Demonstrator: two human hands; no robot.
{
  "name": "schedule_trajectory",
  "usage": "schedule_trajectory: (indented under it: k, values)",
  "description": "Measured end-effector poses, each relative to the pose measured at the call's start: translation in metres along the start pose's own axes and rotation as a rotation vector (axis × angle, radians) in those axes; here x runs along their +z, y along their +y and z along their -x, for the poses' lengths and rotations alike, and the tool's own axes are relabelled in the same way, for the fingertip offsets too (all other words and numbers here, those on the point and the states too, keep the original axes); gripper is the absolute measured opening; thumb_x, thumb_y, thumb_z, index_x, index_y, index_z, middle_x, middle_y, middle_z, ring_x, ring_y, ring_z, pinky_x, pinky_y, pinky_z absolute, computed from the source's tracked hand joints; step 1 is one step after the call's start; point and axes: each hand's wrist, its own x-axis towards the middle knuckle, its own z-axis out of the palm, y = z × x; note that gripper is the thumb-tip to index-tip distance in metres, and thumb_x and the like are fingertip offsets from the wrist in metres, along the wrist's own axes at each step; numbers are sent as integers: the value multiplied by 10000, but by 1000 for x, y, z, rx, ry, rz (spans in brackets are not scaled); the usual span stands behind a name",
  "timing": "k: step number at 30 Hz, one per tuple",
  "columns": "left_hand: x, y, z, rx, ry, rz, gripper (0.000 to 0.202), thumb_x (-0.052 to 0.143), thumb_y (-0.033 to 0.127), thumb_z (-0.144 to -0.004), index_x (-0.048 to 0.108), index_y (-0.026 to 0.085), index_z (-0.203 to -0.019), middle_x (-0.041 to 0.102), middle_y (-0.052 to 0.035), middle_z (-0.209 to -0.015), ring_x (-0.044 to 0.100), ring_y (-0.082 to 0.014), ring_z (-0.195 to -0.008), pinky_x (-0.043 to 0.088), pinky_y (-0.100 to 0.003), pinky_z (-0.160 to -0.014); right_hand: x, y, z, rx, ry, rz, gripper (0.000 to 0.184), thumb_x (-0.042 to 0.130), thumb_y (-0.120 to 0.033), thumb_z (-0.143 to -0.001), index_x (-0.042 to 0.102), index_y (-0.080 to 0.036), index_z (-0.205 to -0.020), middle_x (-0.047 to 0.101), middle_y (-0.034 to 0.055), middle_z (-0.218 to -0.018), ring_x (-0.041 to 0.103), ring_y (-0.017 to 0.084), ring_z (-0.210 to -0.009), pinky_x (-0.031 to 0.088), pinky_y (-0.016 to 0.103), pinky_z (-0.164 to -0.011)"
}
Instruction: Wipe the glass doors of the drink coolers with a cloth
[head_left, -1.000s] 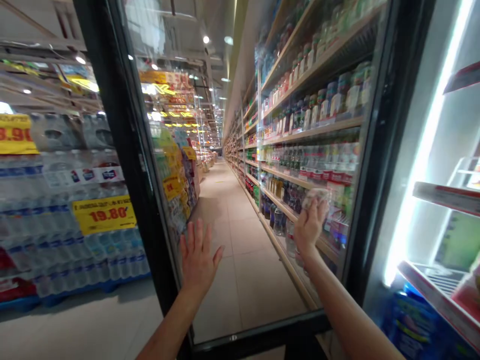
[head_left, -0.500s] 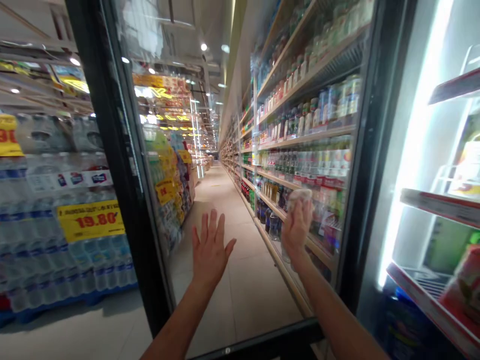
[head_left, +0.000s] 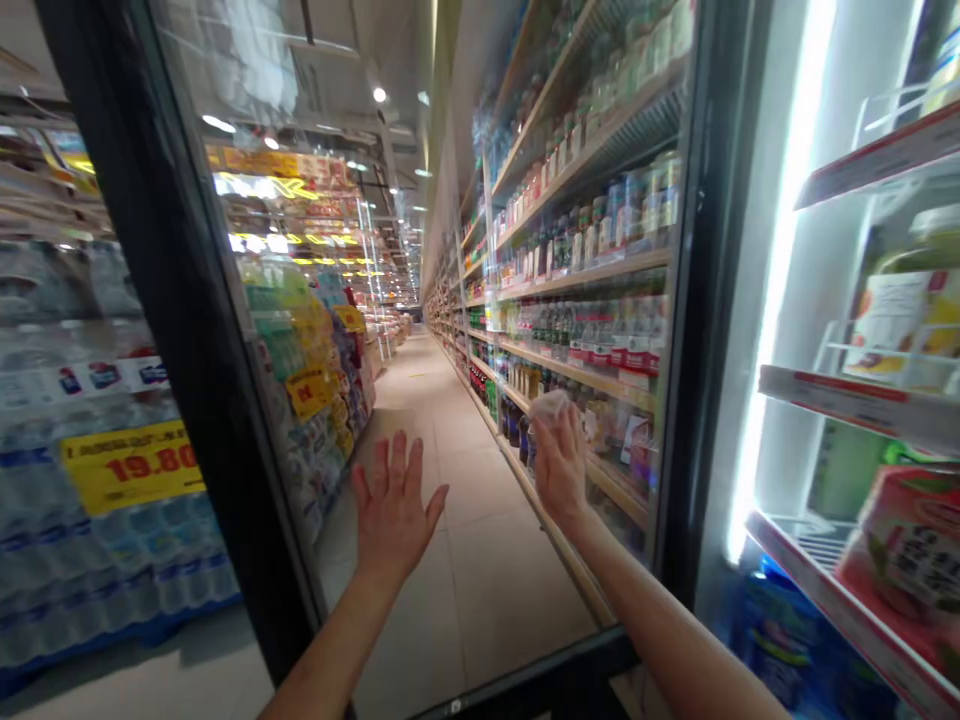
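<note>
A glass door in a black frame [head_left: 679, 420] stands open in front of me. My left hand [head_left: 394, 512] lies spread against the glass, left of centre, fingers pointing up and holding nothing. To its right, my right hand [head_left: 562, 470] presses a crumpled white cloth [head_left: 553, 406] to the pane. The cloth shows above and around the fingertips, and the palm side of that hand is hidden. Whitish streaks [head_left: 259, 60] mark the upper left part of the glass.
At right, a lit fridge has shelves [head_left: 847, 400] with bottles and a pink pack [head_left: 907, 560]. Stacked water bottles [head_left: 112, 560] with a yellow price sign [head_left: 127, 465] stand at left beyond the door frame. Through the glass appear an aisle floor [head_left: 420, 400] and drink shelves [head_left: 585, 270].
The view has turned right, so the door and shelves sit further left. My right hand and the cloth have slid slightly left over the glass. My left hand stays on the pane.
</note>
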Motion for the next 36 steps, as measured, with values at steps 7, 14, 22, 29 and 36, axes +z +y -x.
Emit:
schedule_trajectory:
  k: [7,14,22,29,36]
  values:
    - [-3,3,-2,-15,-22,-12,751,507,360,-856,101,152,-1453,271,-173,-1471,151,-290,-1395,136,-548,-1112,-1,33,-21,181,220,96,447,364,-160,-899,463,-246,-1327,367,103,-1448,284,264,-1367,329,557,-1049]
    - [-4,2,-3,-12,-35,-33,681,490,337,-863,190,126,-1437,314,-171,-1452,185,-288,-1388,157,-527,-1112,12,-26,-27,-179,-60,-32,550,434,-109,-849,423,-348,-1344,285,24,-1498,216,254,-1394,303,507,-1083]
    - [3,-1,0,8,-18,-75,668,471,333,-874,187,109,-1436,327,-178,-1445,142,-279,-1398,151,-524,-1114,9,-14,-39,180,164,16,496,351,-152,-886,404,-223,-1374,243,103,-1507,175,291,-1400,267,563,-1079]
    - [4,-1,0,4,-8,-70,714,484,334,-873,115,123,-1448,321,-185,-1448,121,-278,-1402,154,-532,-1109,11,-18,-34,36,128,5,484,352,-132,-878,462,-258,-1332,361,75,-1456,253,263,-1379,293,536,-1075]
    - [1,2,2,-14,-3,-59,723,485,333,-874,96,134,-1450,320,-176,-1450,143,-284,-1398,171,-535,-1105,17,-52,-34,-182,-98,-53,503,363,-100,-858,483,-281,-1312,446,37,-1399,185,227,-1403,238,488,-1119]
